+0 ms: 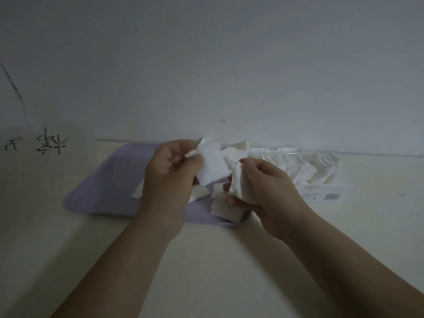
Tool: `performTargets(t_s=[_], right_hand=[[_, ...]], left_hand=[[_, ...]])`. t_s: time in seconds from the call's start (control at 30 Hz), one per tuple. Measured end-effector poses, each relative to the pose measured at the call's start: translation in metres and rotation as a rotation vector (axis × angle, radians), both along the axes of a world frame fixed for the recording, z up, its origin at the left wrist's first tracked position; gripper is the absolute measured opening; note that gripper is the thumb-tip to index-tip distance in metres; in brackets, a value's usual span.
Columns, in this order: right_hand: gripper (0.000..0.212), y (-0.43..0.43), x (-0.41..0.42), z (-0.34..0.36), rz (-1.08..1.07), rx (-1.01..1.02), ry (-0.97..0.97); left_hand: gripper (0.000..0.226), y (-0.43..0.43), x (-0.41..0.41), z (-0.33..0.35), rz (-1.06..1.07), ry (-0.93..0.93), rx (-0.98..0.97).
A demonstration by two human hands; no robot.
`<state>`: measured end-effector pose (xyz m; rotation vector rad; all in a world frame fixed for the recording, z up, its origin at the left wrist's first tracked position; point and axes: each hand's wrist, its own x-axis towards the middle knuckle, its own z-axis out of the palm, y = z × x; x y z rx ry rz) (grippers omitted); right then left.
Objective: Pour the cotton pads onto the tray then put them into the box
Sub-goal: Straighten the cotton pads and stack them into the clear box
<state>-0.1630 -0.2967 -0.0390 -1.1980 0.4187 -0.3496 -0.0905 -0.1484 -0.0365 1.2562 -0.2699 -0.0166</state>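
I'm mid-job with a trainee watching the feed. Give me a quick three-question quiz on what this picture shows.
1. True or false: the left hand and the right hand each hold cotton pads.
2. The box sits: A) on the tray; B) on the table, to the right of the tray; C) to the left of the tray.
3. Apart from those in the hands, where do pads lie?
Key: 1 true. 2 B. 3 on the tray and in the box.
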Motion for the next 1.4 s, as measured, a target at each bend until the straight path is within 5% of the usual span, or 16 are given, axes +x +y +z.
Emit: performTargets(t_s=[0.13,0.37,0.63,0.77,0.87,1.03,1.13,1.4], right_hand=[[0.051,-0.002,-0.002,0.004,0.19,0.157,0.016],[0.079,-0.002,-0.007,0.013,0.259,0.107,0.079],[0.03,0.003,-0.007,0.01,0.399,0.111,-0.064],[0.05,0.006,-0.007,0.004,0.371,0.058,-0.101],[0.041,0.002,-0.003,0.001,0.178,-0.15,-0.125],[0.025,-0.013,-0.003,0.008,-0.061,-0.422,-0.172],[0.022,-0.013,-0.006,0.011,-0.082,-0.435,-0.166],[0.021,-0.012,-0.005,0.007,-0.105,-0.326,-0.171]], left_hand=[[0.027,-0.003,-0.01,0.0,-0.311,0.008,0.022],[0.031,-0.004,-0.011,-0.009,-0.227,-0.122,0.292],[0.021,-0.007,-0.008,-0.011,-0.032,-0.047,0.229],[0.02,-0.012,-0.012,-0.013,-0.062,-0.039,0.215],[0.013,-0.01,-0.005,-0.015,0.045,-0.126,0.284],[0.008,-0.014,-0.004,-0.029,0.012,-0.379,0.788],[0.032,-0.017,-0.008,-0.032,-0.085,-0.399,0.968],[0.022,-0.016,0.0,-0.03,-0.183,-0.246,0.824]])
